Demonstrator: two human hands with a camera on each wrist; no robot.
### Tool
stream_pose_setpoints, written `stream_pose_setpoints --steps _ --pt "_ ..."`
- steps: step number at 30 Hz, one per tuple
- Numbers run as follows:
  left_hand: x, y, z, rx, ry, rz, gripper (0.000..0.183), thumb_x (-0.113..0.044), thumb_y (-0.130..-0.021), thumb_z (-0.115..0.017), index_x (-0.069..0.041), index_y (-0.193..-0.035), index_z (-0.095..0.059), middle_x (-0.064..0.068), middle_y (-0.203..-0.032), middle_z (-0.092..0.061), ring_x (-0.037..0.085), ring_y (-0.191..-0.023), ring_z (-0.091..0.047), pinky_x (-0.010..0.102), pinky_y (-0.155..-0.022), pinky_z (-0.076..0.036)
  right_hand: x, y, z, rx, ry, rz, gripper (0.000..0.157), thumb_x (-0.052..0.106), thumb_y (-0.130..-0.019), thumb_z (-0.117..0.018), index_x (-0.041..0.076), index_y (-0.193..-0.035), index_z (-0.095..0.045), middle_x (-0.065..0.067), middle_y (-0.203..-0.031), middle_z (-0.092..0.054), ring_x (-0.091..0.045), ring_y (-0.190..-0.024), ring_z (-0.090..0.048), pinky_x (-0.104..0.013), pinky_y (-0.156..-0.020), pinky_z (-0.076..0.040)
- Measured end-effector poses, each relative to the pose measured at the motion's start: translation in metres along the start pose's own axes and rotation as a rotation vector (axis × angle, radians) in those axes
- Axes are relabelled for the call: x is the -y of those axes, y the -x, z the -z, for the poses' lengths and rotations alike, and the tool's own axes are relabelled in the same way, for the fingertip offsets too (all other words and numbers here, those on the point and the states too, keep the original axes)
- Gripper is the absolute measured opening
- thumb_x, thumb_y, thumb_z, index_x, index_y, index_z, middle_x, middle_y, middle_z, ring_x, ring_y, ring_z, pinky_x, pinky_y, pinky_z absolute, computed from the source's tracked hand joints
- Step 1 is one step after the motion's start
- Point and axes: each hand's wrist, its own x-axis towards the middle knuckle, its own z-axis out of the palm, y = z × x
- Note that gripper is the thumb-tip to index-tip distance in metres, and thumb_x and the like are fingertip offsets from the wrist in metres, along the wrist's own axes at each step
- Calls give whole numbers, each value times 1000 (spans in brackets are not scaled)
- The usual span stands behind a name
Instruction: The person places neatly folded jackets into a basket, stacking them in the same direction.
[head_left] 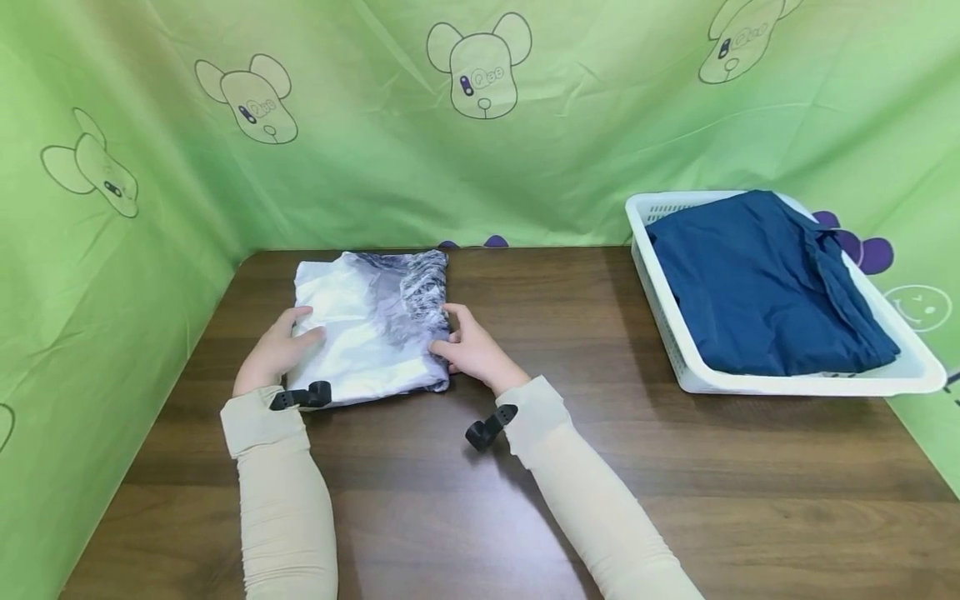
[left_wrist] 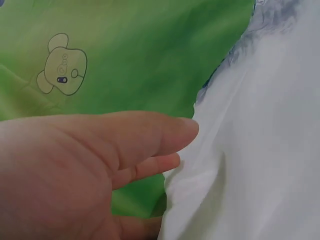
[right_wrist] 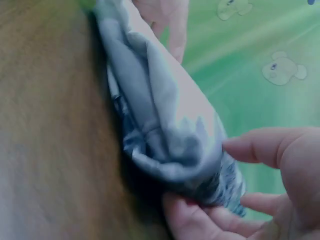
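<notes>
Cloth (head_left: pixel 367 325), folded, wht w/ gray print, lies on brown table (head_left: pixel 420 500), well L of wht basket (head_left: pixel 817 385). R hand (head_left: pixel 474 350) pinches its basket-side edge, thumb on top. L hand (head_left: pixel 272 346) touches edge farthest from basket, thumb & fingers apart. Navy fabric (head_left: pixel 765 287) sits in basket.

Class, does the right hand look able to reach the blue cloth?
Probably yes: the blue cloth lies uncovered in the basket, and nothing stands between basket and right hand, though that hand touches the white cloth.
</notes>
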Motion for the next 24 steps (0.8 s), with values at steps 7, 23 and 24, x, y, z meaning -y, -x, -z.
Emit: stream_pose_setpoints --steps 7,23,24 --pt "-3 -9 -11 19 141 -78 67 -20 -105 -54 2 -158 -20 28 -165 -12 45 -152 -9 58 -121 -11 0 0 15 -61 46 -35 78 23 -94 -70 14 -158 -27 -27 -134 -55 -36 -122 -55 -47 -99 -48" --pt "-6 -20 -28 124 340 -180 77 -18 -104 -58 -12 -164 -10 15 -169 5 34 -154 7 56 -122 -1 -14 -11 35 -6 -114 8 87 27 -92 -76 26 -162 -24 -17 -158 -35 -35 -129 -52 -46 -102 -47" --pt "-7 -20 -29 130 345 -186 76 -18 -104 -58 -13 -164 -11 15 -169 4 33 -153 6 56 -122 -2 -15 -11 36 4 -103 29 87 27 -92 -77 28 -162 -25 -13 -163 -28 -35 -138 -43 -49 -110 -39"
